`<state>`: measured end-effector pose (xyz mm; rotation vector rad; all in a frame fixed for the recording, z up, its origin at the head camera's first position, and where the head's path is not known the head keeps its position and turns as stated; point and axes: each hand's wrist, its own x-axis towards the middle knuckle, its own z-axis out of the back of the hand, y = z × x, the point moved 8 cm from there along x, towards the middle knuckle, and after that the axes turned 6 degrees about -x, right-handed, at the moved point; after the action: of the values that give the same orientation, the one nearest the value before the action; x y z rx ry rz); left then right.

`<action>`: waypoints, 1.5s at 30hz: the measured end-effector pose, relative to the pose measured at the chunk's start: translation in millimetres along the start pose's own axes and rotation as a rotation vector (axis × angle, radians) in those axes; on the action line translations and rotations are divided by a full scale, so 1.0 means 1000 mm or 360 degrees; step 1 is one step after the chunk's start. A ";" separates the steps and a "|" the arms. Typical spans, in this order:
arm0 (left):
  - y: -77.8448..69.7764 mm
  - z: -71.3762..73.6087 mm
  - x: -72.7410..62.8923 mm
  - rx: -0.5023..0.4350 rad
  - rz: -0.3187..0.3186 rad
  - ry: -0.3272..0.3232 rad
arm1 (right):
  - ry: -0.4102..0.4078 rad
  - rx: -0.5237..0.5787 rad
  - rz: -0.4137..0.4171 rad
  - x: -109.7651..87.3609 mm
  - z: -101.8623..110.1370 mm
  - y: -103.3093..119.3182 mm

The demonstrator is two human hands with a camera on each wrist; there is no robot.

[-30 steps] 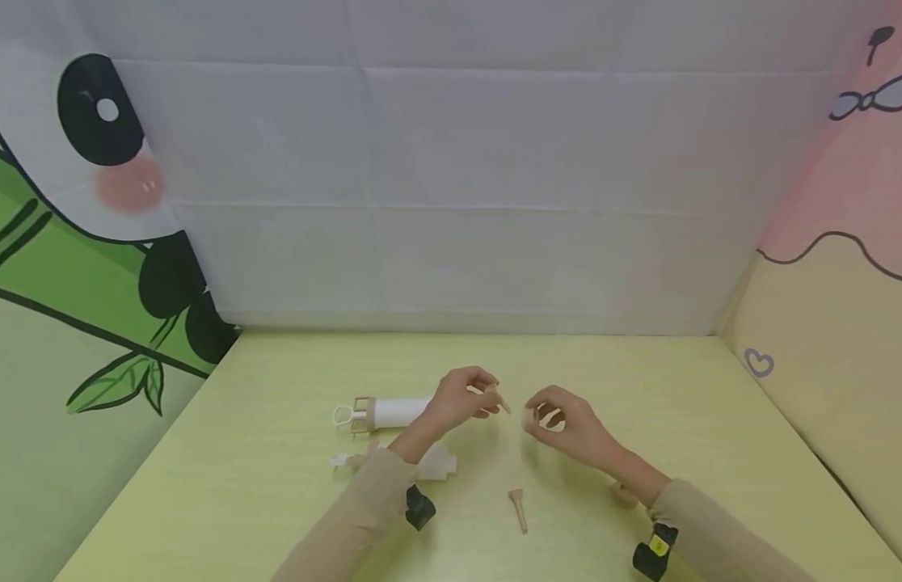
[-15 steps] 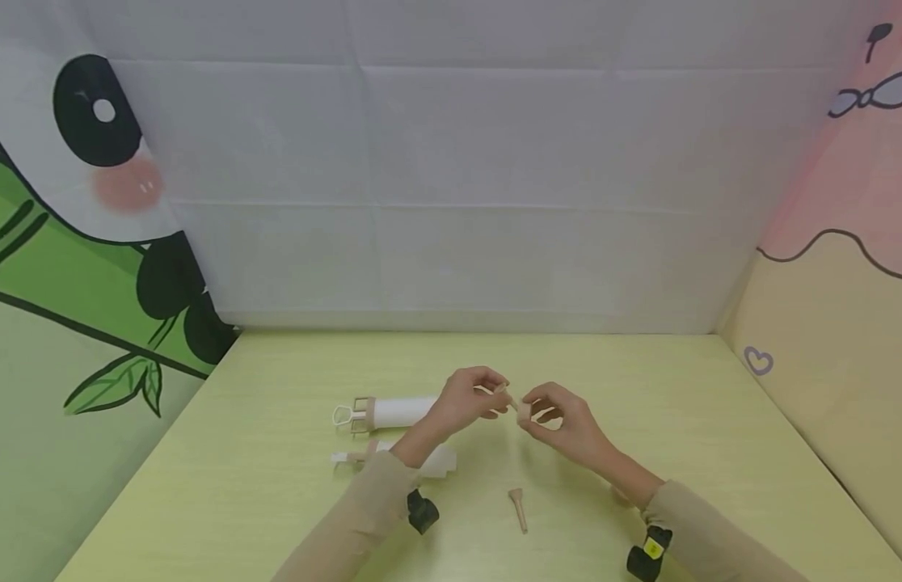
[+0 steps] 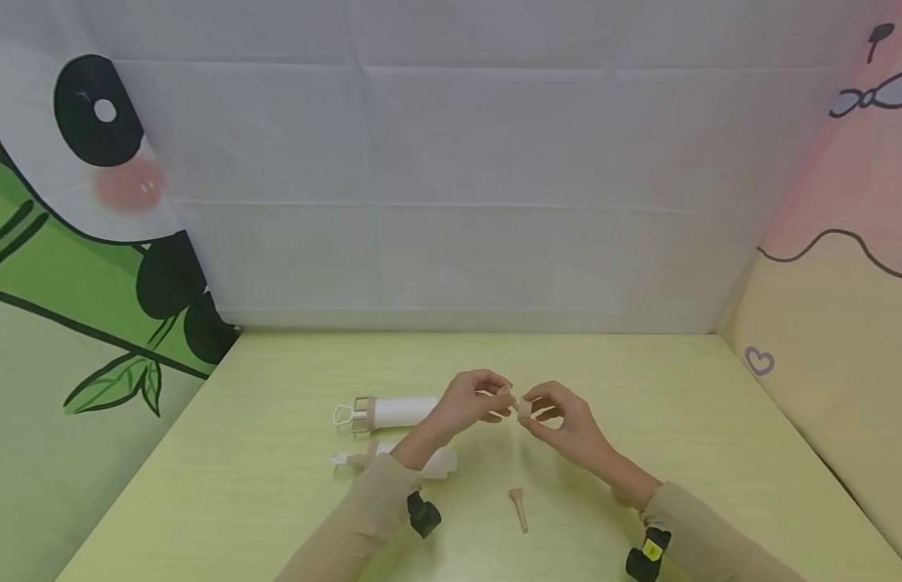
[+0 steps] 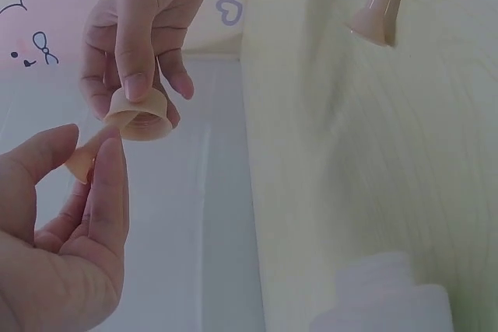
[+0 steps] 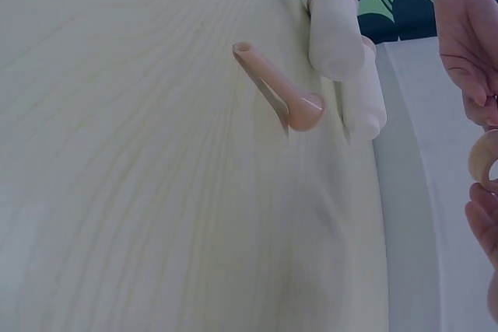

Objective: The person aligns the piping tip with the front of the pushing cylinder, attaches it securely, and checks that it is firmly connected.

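Note:
My left hand [image 3: 469,402] pinches a small beige funnel-shaped nozzle [image 4: 84,162] between thumb and fingers, its wide end in the grip. Facing it, my right hand [image 3: 565,419] holds a beige ring-like screw cap [image 4: 144,124] by the rim, threads showing inside. In the left wrist view the nozzle's narrow end overlaps the cap's open mouth. Both hands are raised over the table. A second beige nozzle [image 3: 519,509] lies on the table nearer to me, between the forearms.
Two white tubes with beige end pieces lie left of centre: the farther tube [image 3: 400,412] has a wire-like handle, and the nearer tube [image 3: 440,463] is partly behind my left forearm. A beige round piece [image 3: 620,496] is mostly hidden under my right wrist.
The hands have come together. My left hand has moved slightly right and my right hand slightly left, so the nozzle's narrow end has reached the cap.

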<state>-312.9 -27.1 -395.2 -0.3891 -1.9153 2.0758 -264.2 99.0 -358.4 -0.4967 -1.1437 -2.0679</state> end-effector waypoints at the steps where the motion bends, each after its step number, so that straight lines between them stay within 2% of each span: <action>1: 0.000 0.000 0.000 -0.0004 0.0001 0.0003 | -0.0003 0.0001 0.0009 0.000 0.000 0.000; 13: 0.001 0.000 0.004 -0.0070 -0.0060 0.0016 | -0.0018 0.0013 0.0025 0.002 0.001 -0.006; 32: 0.004 0.002 0.003 -0.0084 -0.0058 0.0014 | -0.0032 0.0030 0.0075 0.001 0.004 -0.003; 45: 0.002 0.003 0.001 -0.0113 -0.0102 -0.0006 | -0.0053 0.0042 0.0106 0.001 0.004 -0.003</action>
<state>-315.2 -29.4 -397.0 -0.3356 -1.9815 1.9741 -267.2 102.9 -357.2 -0.5510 -1.1567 -1.9920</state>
